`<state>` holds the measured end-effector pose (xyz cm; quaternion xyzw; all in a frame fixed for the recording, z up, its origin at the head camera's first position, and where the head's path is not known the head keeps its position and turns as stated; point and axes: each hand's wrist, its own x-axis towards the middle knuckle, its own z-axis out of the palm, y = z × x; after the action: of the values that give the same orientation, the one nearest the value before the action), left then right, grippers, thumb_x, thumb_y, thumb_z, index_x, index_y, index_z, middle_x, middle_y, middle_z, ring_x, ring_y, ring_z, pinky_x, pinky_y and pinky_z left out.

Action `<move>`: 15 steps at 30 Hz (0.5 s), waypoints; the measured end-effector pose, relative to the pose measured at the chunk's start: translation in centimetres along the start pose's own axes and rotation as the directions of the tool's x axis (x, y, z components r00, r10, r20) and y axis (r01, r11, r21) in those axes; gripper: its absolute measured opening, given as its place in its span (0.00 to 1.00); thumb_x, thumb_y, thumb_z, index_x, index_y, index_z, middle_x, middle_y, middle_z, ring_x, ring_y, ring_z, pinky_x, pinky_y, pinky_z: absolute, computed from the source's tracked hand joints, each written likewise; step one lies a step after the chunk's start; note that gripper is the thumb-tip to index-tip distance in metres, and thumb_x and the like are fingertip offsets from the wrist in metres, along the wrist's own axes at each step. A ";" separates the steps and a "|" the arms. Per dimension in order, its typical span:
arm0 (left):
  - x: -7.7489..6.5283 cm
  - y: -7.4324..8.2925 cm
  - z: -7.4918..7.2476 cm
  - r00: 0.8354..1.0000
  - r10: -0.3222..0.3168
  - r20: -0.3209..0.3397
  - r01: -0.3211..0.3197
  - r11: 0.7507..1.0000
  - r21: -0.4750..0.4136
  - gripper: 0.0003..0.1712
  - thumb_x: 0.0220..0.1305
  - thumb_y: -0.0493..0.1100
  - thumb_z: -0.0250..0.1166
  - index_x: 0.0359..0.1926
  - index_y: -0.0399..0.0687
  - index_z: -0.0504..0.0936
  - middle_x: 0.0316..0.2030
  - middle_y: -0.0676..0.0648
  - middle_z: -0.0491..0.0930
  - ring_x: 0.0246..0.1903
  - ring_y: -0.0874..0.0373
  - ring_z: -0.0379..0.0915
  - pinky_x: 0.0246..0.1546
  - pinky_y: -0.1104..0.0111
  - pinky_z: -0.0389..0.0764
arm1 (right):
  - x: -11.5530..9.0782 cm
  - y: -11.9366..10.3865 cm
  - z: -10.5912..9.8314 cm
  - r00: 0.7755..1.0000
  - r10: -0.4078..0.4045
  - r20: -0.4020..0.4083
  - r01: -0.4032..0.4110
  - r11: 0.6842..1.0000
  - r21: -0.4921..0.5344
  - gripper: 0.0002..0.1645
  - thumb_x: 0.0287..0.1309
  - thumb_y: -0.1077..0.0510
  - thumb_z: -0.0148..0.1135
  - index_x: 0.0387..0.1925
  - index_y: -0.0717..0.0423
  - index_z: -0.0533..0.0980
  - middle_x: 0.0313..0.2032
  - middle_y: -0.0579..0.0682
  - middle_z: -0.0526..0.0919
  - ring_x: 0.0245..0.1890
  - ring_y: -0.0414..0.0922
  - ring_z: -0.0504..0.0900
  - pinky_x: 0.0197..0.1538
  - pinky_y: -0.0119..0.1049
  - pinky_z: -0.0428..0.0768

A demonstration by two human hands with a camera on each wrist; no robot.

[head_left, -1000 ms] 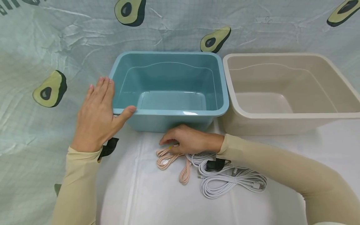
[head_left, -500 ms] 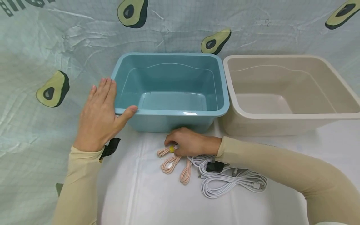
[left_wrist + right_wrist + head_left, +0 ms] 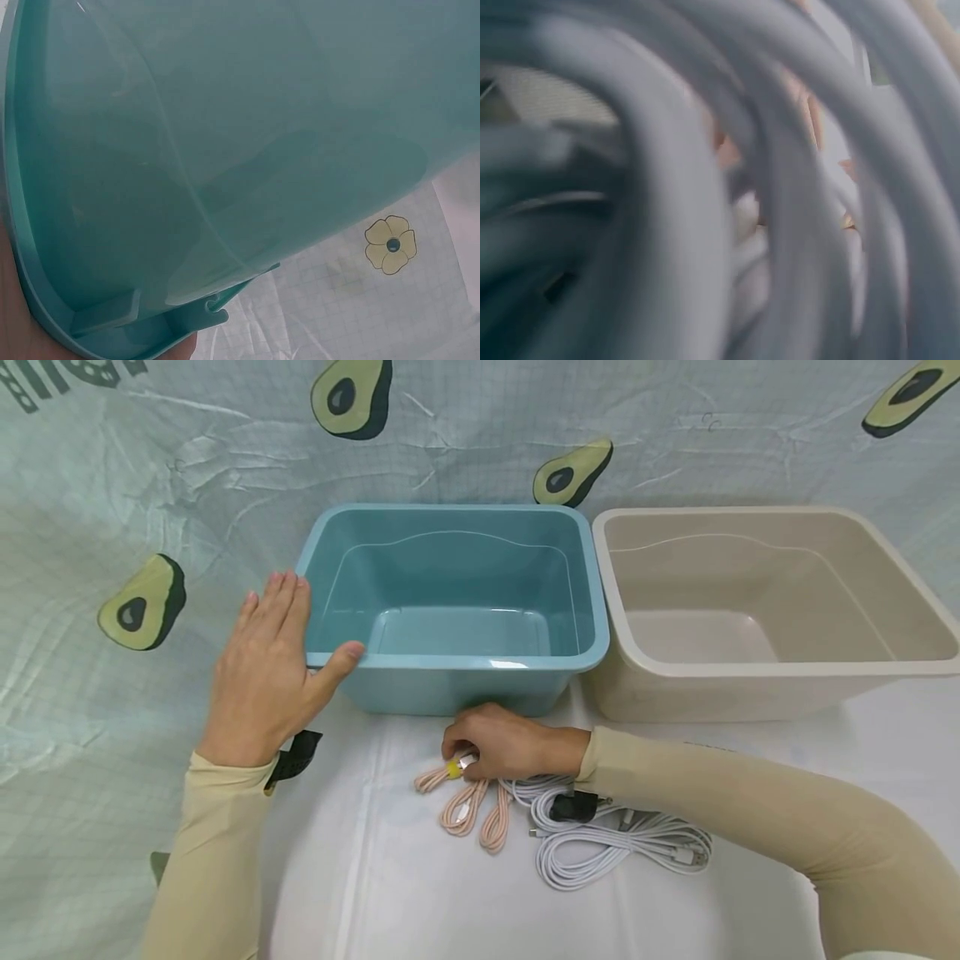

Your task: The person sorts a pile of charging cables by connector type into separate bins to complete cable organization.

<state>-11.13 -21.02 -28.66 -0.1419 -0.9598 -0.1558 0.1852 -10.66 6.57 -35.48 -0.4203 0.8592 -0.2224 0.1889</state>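
My left hand (image 3: 262, 668) rests with straight fingers on the front left corner of a blue plastic tub (image 3: 450, 662); the tub's side wall (image 3: 247, 135) fills most of the left wrist view. Below the tub's front, my right hand (image 3: 498, 742) pinches a coiled peach-coloured cable (image 3: 431, 778) close to its yellow tie (image 3: 453, 769) and metal plug. More peach cable loops (image 3: 463, 810) hang or lie beneath the fingers. Coiled white cables (image 3: 577, 860) lie under and beside the right wrist. In the right wrist view, blurred cable strands (image 3: 682, 187) hide nearly all of the hand.
A beige tub (image 3: 795, 670) stands right of the blue one, their rims almost touching. Both rest on a white cloth (image 3: 420, 902). Behind them rises a sheet printed with avocados (image 3: 450, 435).
The right hand has shifted slightly right and its fingers have closed on the peach cable. The yellow tie and plug now show at its fingertips, and the loops have moved. The left hand stays.
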 end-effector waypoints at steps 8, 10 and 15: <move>0.0 -0.1 0.0 1.000 -0.001 0.000 0.001 1.000 -0.004 0.62 0.68 0.82 0.45 0.77 0.29 0.61 0.76 0.29 0.61 0.80 0.35 0.54 0.85 0.48 0.48 | -0.4 -0.3 0.1 0.999 0.037 -0.005 -0.037 0.999 -0.008 0.16 0.49 0.65 0.75 0.43 0.52 0.85 0.36 0.46 0.83 0.36 0.39 0.75 0.41 0.28 0.75; 0.0 0.0 0.0 1.000 -0.002 0.006 0.002 1.000 -0.005 0.62 0.69 0.81 0.45 0.77 0.30 0.60 0.77 0.29 0.61 0.80 0.36 0.54 0.85 0.48 0.48 | -0.4 -0.3 0.1 0.999 0.039 -0.004 -0.039 0.999 -0.011 0.16 0.49 0.66 0.73 0.42 0.51 0.85 0.35 0.45 0.83 0.35 0.38 0.74 0.40 0.28 0.74; 0.0 0.0 0.0 1.000 -0.001 0.010 0.001 1.000 -0.008 0.61 0.69 0.79 0.47 0.77 0.30 0.60 0.77 0.29 0.61 0.80 0.36 0.53 0.85 0.48 0.48 | -0.4 -0.3 0.1 1.000 0.022 -0.004 -0.022 1.000 0.007 0.15 0.49 0.67 0.72 0.40 0.50 0.86 0.33 0.44 0.84 0.33 0.36 0.74 0.38 0.27 0.73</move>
<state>-11.16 -21.02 -28.67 -0.1431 -0.9602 -0.1591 0.1795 -10.19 6.71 -35.38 -0.4096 0.8635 -0.2241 0.1909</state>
